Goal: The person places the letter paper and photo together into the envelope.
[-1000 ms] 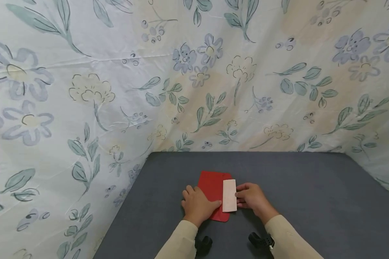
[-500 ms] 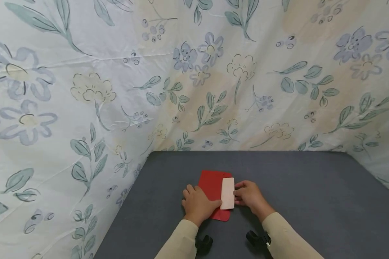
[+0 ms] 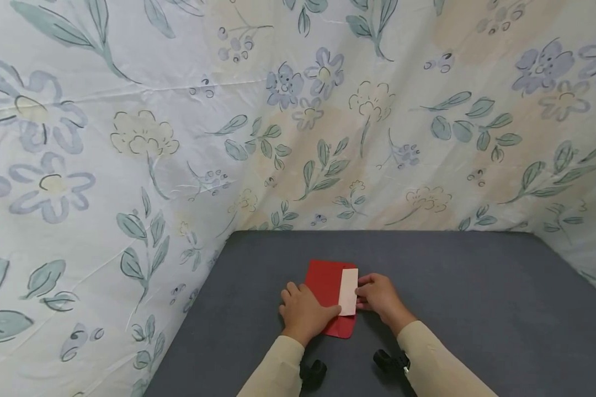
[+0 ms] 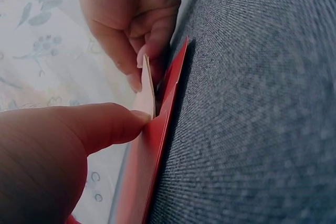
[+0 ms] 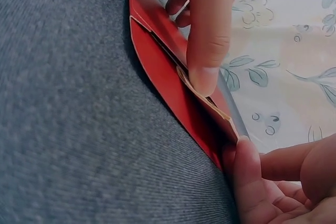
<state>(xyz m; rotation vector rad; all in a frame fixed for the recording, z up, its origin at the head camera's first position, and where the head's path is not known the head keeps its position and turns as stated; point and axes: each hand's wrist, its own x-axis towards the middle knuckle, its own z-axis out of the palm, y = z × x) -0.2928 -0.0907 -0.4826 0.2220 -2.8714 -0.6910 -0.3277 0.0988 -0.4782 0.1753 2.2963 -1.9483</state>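
Observation:
On the dark table lies a red envelope (image 3: 323,275), its opening and flap toward the right. A folded pale pink paper (image 3: 349,292) stands at that opening, overlapping the envelope's right part in the head view. My right hand (image 3: 383,298) pinches the paper's right edge between thumb and fingertips. My left hand (image 3: 300,311) rests spread over the envelope's left side. Its straight thumb (image 4: 113,124) presses at the pocket's edge, right against the paper's lower left corner. In the right wrist view the red flap (image 5: 163,82) lies beneath the paper.
A grey cloth-like surface covers the table (image 3: 452,275). White floral fabric (image 3: 338,182) hangs behind it and along the left. A black wrist-worn device (image 3: 315,375) sits by the left sleeve, another black device (image 3: 387,361) by the right.
The right hand has moved left and slightly away from the body, carrying the paper further over the envelope. The left hand stays nearly still.

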